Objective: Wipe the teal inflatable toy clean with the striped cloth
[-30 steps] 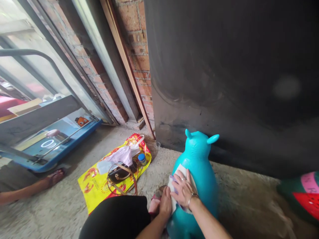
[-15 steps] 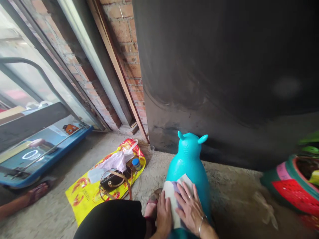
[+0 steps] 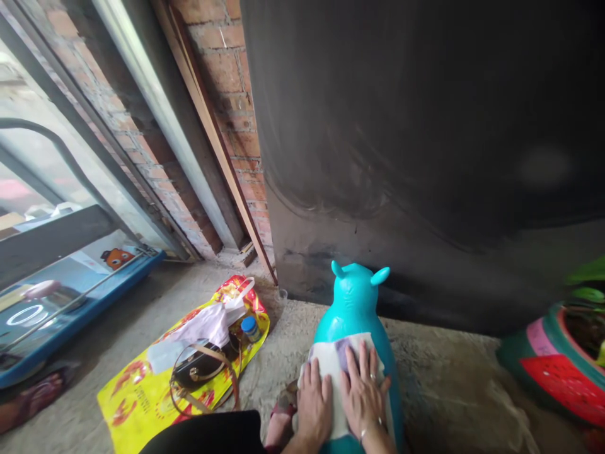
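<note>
A turquoise inflatable animal toy [image 3: 352, 315] with two small ears stands on the concrete floor, its head toward the dark panel. Across its back lies a white cloth [image 3: 333, 359] with a purplish patch near the far edge. My left hand [image 3: 314, 400] rests flat on the cloth's left part, fingers stretched forward. On the right part my right hand [image 3: 363, 391] presses with spread fingers; it wears a ring and a bracelet. Neither hand is wrapped round anything. The toy's rear is partly hidden by my hands and the cloth.
Left of the toy, a yellow bag [image 3: 125, 403] lies under a handbag [image 3: 198, 369], a blue-lidded jar [image 3: 250, 328] and a pale cloth [image 3: 208, 325]. A blue platform trolley [image 3: 142, 268] stands far left, a person's foot [image 3: 35, 397] beside it. A painted plant pot [image 3: 562, 378] stands right.
The cloth now lies wider and flatter over the toy's back, its right corner unfolded. My right hand has shifted slightly, its fingers pointing more forward. The view has turned a little.
</note>
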`<action>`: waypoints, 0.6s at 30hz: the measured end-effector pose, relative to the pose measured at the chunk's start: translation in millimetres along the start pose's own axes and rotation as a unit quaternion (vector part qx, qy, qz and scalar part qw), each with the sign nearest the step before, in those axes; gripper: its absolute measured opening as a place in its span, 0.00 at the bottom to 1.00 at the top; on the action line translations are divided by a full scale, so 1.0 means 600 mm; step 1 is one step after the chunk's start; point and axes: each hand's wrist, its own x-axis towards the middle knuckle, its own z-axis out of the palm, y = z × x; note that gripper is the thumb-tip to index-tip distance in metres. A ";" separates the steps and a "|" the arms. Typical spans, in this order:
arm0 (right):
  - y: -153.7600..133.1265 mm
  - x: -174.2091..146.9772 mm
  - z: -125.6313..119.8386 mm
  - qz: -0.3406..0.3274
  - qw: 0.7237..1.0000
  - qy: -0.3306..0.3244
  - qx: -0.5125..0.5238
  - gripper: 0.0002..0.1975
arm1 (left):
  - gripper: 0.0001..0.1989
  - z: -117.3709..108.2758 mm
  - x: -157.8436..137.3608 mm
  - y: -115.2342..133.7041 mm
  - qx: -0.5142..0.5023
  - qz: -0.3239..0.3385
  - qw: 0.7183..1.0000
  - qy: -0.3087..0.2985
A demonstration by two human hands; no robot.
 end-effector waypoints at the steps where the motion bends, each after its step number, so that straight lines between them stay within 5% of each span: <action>1: 0.000 0.022 -0.008 0.003 1.000 -0.008 0.001 0.26 | 0.32 -0.004 0.016 0.015 0.008 0.002 1.000 -0.005; 5: 0.007 0.076 -0.030 0.008 0.999 -0.029 0.010 0.27 | 0.30 -0.013 0.055 0.051 0.015 0.024 1.000 -0.008; 8: 0.020 0.061 -0.029 0.000 1.000 -0.024 0.013 0.27 | 0.30 -0.018 0.039 0.053 0.022 0.040 0.999 -0.008; 18: 0.053 -0.209 0.106 0.120 0.992 0.020 0.035 0.31 | 0.30 -0.010 -0.093 -0.015 0.098 0.189 0.977 0.006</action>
